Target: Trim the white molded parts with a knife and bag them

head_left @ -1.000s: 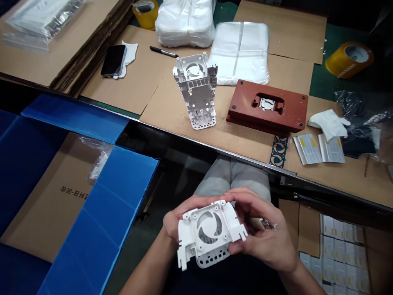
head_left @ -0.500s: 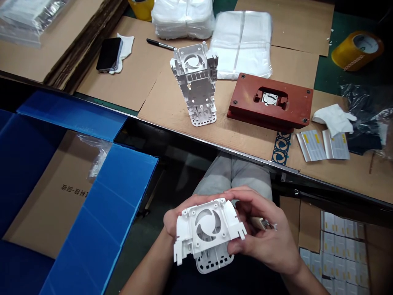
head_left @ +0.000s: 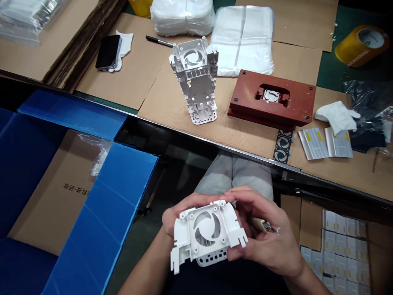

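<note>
Above my lap I hold a white plastic housing [head_left: 194, 229] with a round, swirl-shaped fan opening facing up towards me. My left hand [head_left: 178, 211] wraps round its far left side, with most of the fingers hidden behind it. On the right, my right hand [head_left: 267, 233] grips the housing with the thumb at its lower right edge. A small tool with a beige handle and metal tip [head_left: 263, 224] is also tucked in that hand; its kind is unclear. A similar white housing [head_left: 199, 82] stands on the workbench beyond.
On the cardboard-covered bench are a red fixture block [head_left: 245, 92] with a white part inside, bundled plastic bags [head_left: 242, 41], a phone [head_left: 108, 52], a marker [head_left: 159, 41], tape [head_left: 362, 46] and a white glove [head_left: 336, 116]. A blue bin [head_left: 101, 217] stands at left.
The held housing has tilted slightly, so its fan opening faces me more and less of its perforated lower end shows. Both hands keep their grip; the view has shifted a little.
</note>
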The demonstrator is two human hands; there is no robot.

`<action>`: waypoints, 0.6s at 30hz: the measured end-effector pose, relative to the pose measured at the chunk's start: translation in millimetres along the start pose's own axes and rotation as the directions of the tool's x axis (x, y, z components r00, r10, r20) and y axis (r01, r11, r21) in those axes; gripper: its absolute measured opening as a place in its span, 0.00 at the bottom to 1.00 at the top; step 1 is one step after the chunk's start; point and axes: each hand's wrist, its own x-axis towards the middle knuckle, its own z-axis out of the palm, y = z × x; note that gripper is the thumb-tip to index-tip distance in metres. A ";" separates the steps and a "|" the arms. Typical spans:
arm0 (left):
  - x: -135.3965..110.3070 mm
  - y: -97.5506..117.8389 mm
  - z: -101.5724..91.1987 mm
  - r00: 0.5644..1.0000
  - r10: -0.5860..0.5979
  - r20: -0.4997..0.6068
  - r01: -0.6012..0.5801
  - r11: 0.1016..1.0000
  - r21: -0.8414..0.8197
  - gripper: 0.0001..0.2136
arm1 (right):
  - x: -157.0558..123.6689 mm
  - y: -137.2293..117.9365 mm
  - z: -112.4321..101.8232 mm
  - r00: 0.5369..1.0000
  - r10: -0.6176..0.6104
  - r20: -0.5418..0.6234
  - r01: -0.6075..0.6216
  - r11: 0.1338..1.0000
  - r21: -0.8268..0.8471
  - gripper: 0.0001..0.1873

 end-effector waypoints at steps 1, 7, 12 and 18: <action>0.0 -0.6 -1.2 1.000 0.000 0.012 0.000 1.000 -0.005 0.27 | 0.3 -0.1 0.1 1.000 0.001 -0.001 -0.001 1.000 0.001 0.30; -0.7 -3.9 -7.5 0.998 -0.061 0.032 0.062 0.996 -0.057 0.27 | -1.1 2.0 1.6 1.000 0.016 -0.002 -0.016 1.000 0.012 0.31; 7.6 -1.3 -17.8 0.983 -0.133 0.125 0.155 0.969 -0.192 0.45 | 2.8 -1.1 0.9 0.998 -0.009 -0.060 0.011 1.000 0.023 0.35; 24.7 36.9 -26.6 0.989 -0.054 0.134 0.059 0.998 -0.029 0.49 | 31.6 -22.6 -9.6 0.974 -0.218 0.059 0.225 0.952 -0.205 0.29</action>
